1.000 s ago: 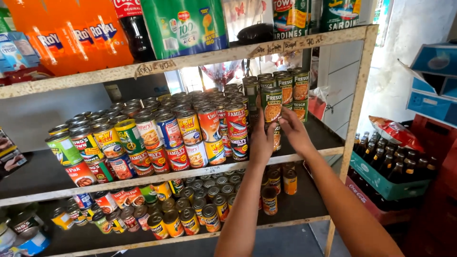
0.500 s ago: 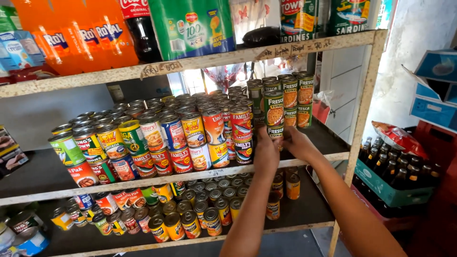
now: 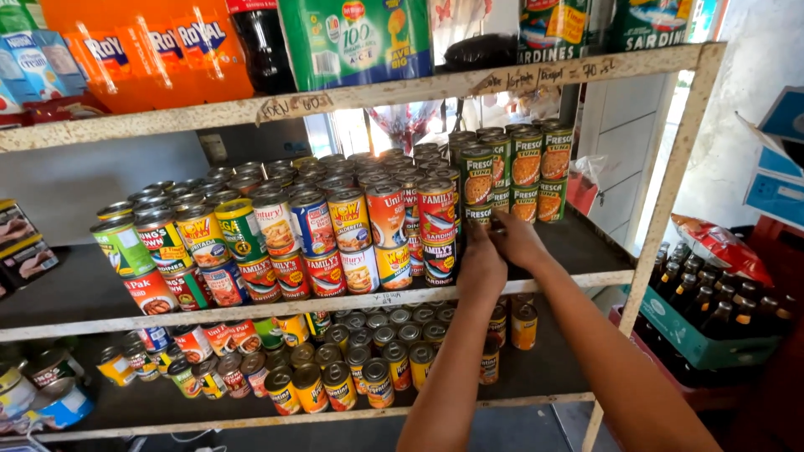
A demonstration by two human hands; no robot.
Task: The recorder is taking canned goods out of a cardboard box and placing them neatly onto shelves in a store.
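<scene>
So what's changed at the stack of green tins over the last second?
Both hands have dropped from the upper tins to the foot of the stack of green tins. The left hand and right hand now sit close together at the bottom row; whether either has a grip on a tin is hidden. The stack and the red tins beside it stayed put.

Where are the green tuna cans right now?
In the head view, the green tuna cans are stacked at the middle shelf's right end, just above both hands.

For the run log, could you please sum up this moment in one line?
left hand: on green-labelled tuna cans | right hand: same stack, lowest can | site: middle metal shelf | grip: unclear
</scene>
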